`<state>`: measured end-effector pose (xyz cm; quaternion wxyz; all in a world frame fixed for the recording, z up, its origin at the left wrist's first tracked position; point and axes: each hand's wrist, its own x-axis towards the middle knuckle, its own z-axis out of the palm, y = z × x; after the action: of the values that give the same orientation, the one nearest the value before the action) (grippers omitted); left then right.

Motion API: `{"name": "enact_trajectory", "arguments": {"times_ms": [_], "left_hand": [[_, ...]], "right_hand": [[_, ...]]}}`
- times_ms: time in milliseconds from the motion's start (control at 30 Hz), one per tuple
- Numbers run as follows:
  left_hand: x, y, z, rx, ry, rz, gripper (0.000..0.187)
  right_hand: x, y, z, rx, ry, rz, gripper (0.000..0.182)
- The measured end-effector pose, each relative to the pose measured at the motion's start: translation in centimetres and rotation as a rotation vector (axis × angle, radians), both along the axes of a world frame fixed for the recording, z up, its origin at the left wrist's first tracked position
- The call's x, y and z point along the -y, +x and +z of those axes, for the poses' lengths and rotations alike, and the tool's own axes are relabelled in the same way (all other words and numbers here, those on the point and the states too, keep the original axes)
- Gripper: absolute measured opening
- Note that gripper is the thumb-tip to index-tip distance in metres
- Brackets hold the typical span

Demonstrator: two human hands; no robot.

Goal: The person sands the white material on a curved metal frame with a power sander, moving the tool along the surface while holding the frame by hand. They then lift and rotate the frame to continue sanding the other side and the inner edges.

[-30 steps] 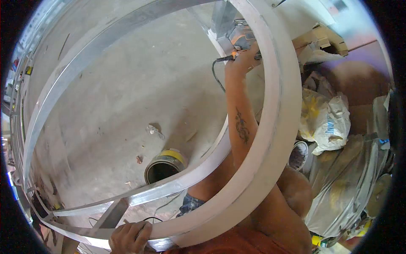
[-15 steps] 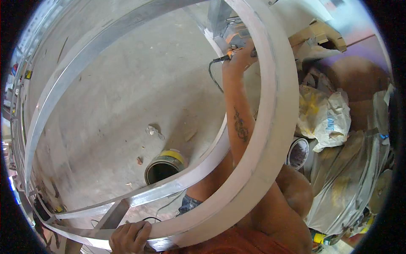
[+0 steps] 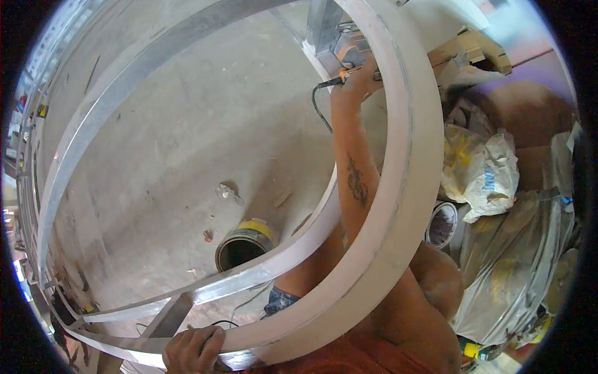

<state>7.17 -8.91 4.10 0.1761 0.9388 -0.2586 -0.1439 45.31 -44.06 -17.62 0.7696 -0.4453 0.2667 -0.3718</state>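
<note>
A large curved frame of pale, coated metal loops around the view, with bare shiny metal on its left side. At the bottom, my left hand has its fingers wrapped over the frame's lower rim. My right arm reaches through the ring to the upper right. There my right hand is closed round an orange and black power tool with a black cord, beside the inner rim near an upright metal post. The frame partly hides the tool and the fingers.
An open bucket with a yellow band stands on the concrete floor inside the ring. To the right lie a white plastic sack, a white tub, cardboard and plastic sheeting. Small scraps dot the floor.
My right hand and the tool appear slightly lower and further right. The right side of the frame has shifted slightly right in view. My left hand keeps its hold on the rim.
</note>
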Motion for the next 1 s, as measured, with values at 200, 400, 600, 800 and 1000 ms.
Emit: {"name": "enact_trajectory", "arguments": {"times_ms": [200,400,600,800,1000], "left_hand": [[0.2,-0.1,-0.1,0.017,-0.014,0.003,0.057],[0.0,-0.1,0.0,0.01,-0.029,-0.001,0.051],[0.0,0.0,0.2,0.003,0.006,-0.038,0.049],[0.1,0.0,0.2,-0.01,-0.001,-0.009,0.054],[0.0,-0.3,0.2,-0.029,0.027,-0.014,0.061]], "right_hand": [[-1.4,-1.7,3.5,0.251,0.186,0.182,0.076],[-3.9,1.3,5.1,-0.296,0.135,-0.348,0.076],[-1.8,0.8,-3.9,-0.663,-1.078,-0.292,0.083],[-1.0,0.3,-3.9,-0.531,-0.781,-0.026,0.082],[-1.9,-0.9,2.3,-0.187,0.32,0.072,0.091]]}}
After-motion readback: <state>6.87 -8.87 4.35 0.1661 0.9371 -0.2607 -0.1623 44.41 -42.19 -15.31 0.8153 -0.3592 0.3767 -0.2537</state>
